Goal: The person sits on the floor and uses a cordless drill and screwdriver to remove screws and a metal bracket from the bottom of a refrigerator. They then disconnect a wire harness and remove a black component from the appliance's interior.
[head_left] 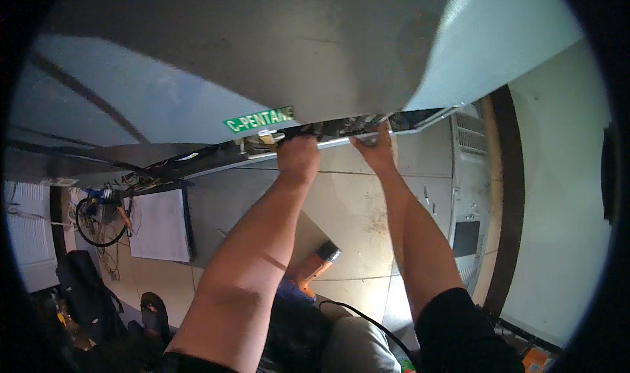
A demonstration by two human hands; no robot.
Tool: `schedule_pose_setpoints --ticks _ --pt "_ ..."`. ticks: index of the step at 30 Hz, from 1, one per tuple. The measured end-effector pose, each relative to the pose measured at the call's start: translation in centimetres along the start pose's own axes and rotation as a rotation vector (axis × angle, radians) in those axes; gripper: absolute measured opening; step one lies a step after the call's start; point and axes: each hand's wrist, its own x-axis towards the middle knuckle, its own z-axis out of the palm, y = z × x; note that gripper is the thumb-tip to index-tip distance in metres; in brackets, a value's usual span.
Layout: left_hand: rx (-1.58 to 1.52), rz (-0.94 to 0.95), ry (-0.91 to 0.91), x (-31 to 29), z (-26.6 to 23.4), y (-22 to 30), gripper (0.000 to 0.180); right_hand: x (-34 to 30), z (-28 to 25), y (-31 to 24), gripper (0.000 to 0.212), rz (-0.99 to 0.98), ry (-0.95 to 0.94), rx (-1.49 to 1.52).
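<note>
A large grey appliance cabinet [328, 58] fills the upper part of the head view. Along its lower edge runs a narrow opening [351, 125] with dark parts inside, bordered by a metal rail [338, 141]. My left hand [298, 156] is closed at the rail, its fingertips hidden in the opening; whatever it grips cannot be made out. To its right, my right hand [377, 152] reaches over the rail with thumb and fingers spread apart. A green label [259, 119] is stuck on the cabinet above my left hand, near a small brass-coloured and white part [268, 137].
An orange and dark cordless tool [314, 268] lies on the floor between my arms. At the right lies a grey vented panel [469, 196] with small loose pieces. A white board [159, 226], cables [98, 222] and a black bag [88, 294] are at the left.
</note>
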Motion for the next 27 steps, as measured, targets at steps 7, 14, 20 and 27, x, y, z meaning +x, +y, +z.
schedule_pose_setpoints --ticks 7,14,20,27 --pt "0.145 0.201 0.141 -1.4 -0.6 -0.5 0.034 -0.9 -2.3 2.0 0.073 -0.201 -0.012 -0.409" --pt "-0.179 0.121 0.358 -12.2 -2.1 -6.4 0.054 -1.4 -3.5 0.6 0.066 -0.094 -0.177 -0.409" --pt "-0.232 0.268 0.281 -7.5 -3.3 -10.7 0.050 -7.3 -2.2 -4.9 0.070 -0.194 -0.146 -0.423" --pt "-0.129 0.200 0.222 -3.9 -4.2 -11.4 0.021 -9.7 4.3 -12.2 0.089 -0.367 -0.425 -0.643"
